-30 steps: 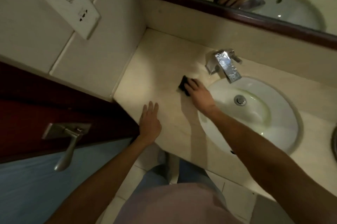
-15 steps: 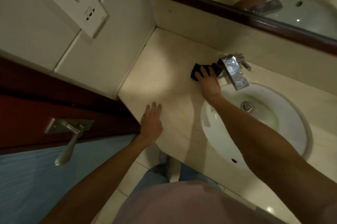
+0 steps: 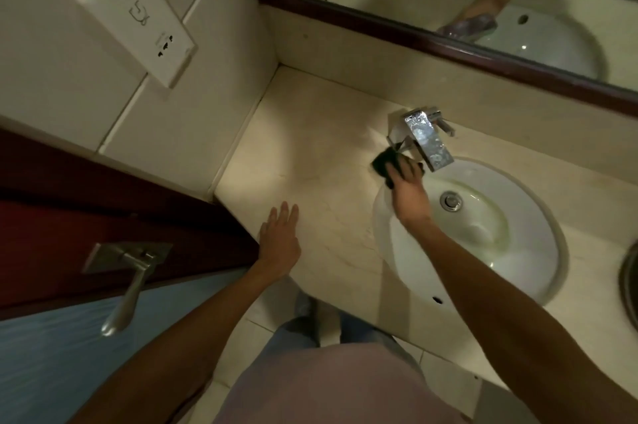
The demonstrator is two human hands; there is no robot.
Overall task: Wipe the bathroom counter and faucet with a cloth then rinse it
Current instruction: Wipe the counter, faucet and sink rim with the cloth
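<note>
The counter is pale cream stone with faint veining, running from the left wall corner past an oval white basin set into it. The faucet is a square chrome block with a flat spout slanting out over the basin's back rim. The cloth is small, dark and bunched, lying on the counter at the basin's rim, just beside the faucet's base.

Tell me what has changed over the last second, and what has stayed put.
The right hand slid the dark cloth along the counter, from beside the basin rim up to the base of the faucet, then drew it slightly back toward the sink. It kept hold of the cloth throughout. The left hand stayed flat on the counter edge; the faucet looks unmoved.
</note>
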